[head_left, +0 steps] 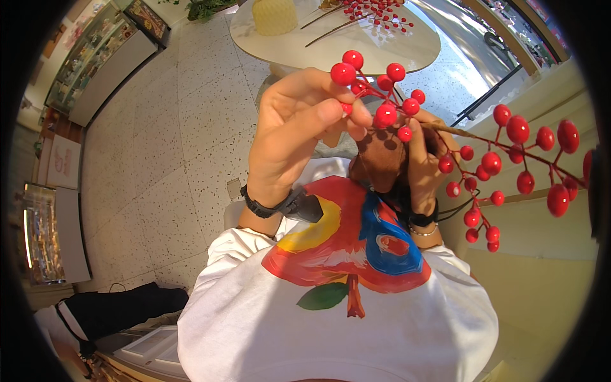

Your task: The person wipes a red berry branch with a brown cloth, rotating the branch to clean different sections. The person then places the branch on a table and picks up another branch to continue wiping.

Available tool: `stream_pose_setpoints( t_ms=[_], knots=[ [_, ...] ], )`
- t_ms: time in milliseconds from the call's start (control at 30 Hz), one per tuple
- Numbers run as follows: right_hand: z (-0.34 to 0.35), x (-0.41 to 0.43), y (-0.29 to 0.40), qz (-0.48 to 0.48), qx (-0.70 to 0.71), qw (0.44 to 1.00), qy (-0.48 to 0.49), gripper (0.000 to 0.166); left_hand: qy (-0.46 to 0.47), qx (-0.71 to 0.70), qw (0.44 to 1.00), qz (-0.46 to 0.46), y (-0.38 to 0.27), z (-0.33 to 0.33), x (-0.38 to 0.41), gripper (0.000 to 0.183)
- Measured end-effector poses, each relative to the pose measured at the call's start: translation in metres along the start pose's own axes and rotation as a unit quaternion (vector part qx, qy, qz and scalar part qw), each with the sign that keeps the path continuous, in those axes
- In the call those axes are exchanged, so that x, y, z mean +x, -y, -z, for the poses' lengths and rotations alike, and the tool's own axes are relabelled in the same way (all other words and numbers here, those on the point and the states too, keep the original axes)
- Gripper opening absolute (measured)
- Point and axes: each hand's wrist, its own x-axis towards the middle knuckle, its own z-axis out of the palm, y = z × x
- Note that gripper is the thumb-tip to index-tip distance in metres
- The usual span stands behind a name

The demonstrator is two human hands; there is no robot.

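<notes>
My left hand (296,129) is raised over my chest, a small red berry (347,109) pinched between its thumb and fingers. That berry belongs to a cluster at one end of an artificial red-berry branch (448,129). On the right, my right hand (426,157) grips the branch's brown stem near its middle. Further berries hang past it toward the right rim. Beneath the cluster, between the two hands, is a brown object (382,157), which I cannot identify clearly. Black bands circle both wrists.
Ahead stands a pale rounded table (267,51) with a ribbed yellow vessel (274,16) and more red-berry stems (372,14). Glass display cases (90,62) line the far left. A person in black and white (119,305) is at the lower left. A cream curtain or wall (539,267) is close on my right.
</notes>
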Motion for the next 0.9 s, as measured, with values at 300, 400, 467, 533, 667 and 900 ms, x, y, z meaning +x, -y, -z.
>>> stream_pose_setpoints(
  t_ms=[300, 400, 467, 533, 667, 900],
  knots=[
    [-0.0001, -0.0008, -0.0068, 0.018, 0.008, 1.0, -0.001, 0.01, -0.003, 0.008, 1.0, 0.002, 0.0002, 0.0044, 0.0022, 0.01],
    [-0.001, -0.0013, -0.0099, 0.033, 0.01, 0.999, -0.009, 0.01, -0.007, 0.01, 1.0, 0.007, 0.0004, 0.0044, 0.0017, 0.011],
    [-0.0005, -0.0023, -0.0086, 0.003, 0.02, 1.0, 0.004, 0.01, -0.007, 0.012, 1.0, 0.008, 0.0007, 0.0044, 0.0014, 0.012],
    [0.0016, -0.001, -0.0069, -0.017, 0.028, 0.999, 0.016, 0.01, -0.003, 0.015, 1.0, 0.003, 0.0014, 0.0038, 0.0025, 0.013],
    [0.0044, 0.0013, -0.0055, -0.018, 0.024, 0.999, 0.033, 0.011, 0.003, 0.018, 1.0, 0.002, -0.0001, 0.0031, 0.0038, 0.013],
    [0.0058, 0.0023, -0.0049, 0.011, 0.007, 0.999, 0.04, 0.011, -0.009, 0.007, 1.0, 0.006, -0.003, 0.002, 0.0026, 0.012]
  ],
)
